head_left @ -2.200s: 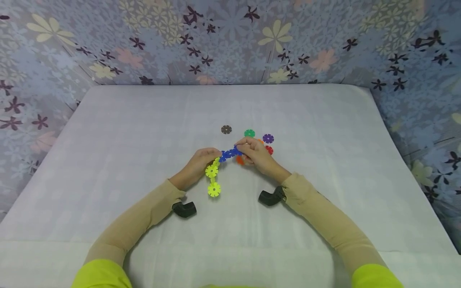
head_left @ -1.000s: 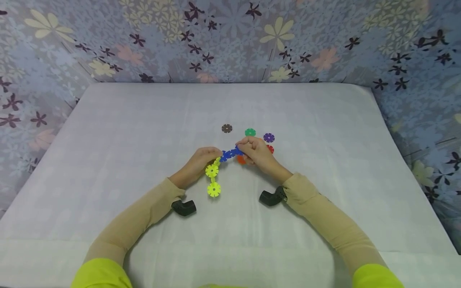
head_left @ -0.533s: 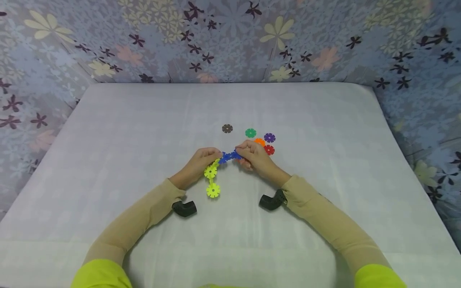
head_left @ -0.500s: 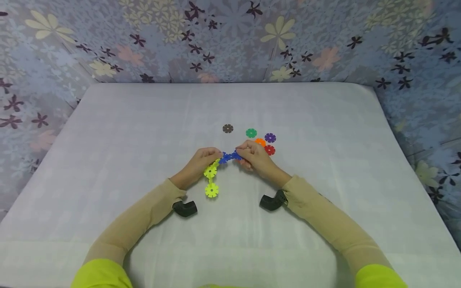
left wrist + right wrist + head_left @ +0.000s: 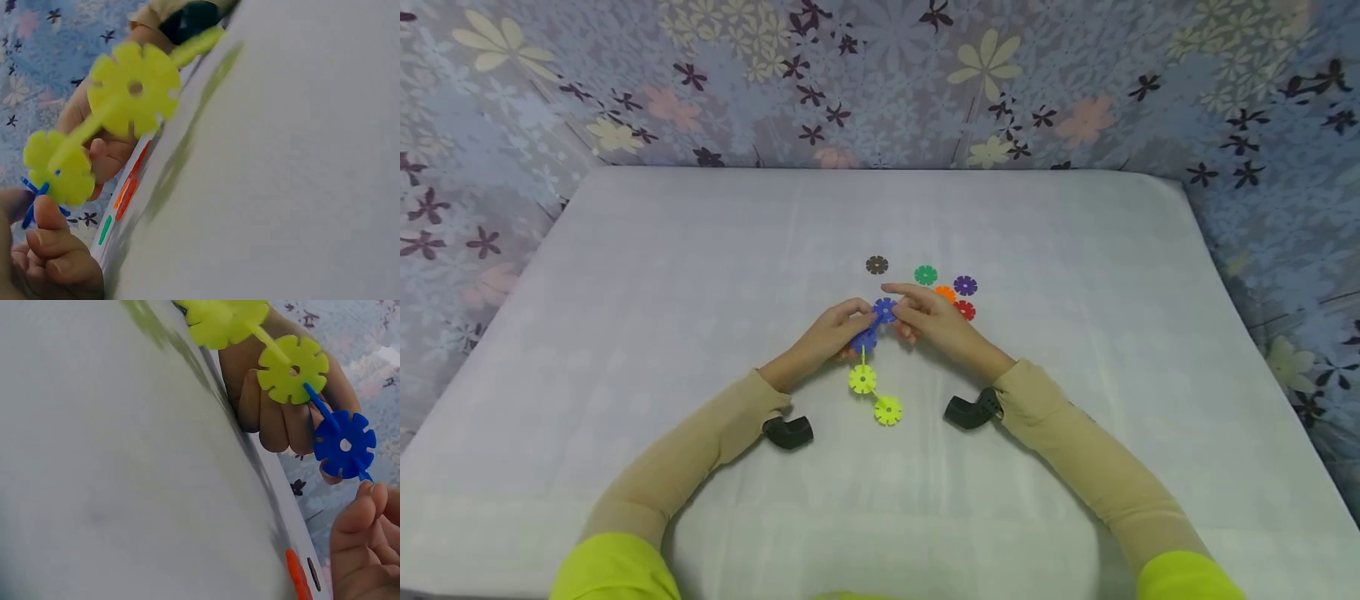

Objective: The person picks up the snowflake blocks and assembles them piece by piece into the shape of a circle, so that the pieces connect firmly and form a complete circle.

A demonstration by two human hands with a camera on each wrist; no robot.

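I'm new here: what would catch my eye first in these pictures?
Probably the chain of yellow and blue discs, held over the white tabletop in the person's left grip and right grip. Just beyond lie a brown disc, a green disc and a purple disc. A flowery backdrop rises behind.

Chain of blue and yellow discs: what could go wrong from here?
The yellow discs at its near end are in neither hand, so that end might swing or work loose at a slot. The left hand and right hand both hold the blue discs; an uneven pull could part a joint. In the head view, the right hand partly covers the red disc, so it may nudge it.
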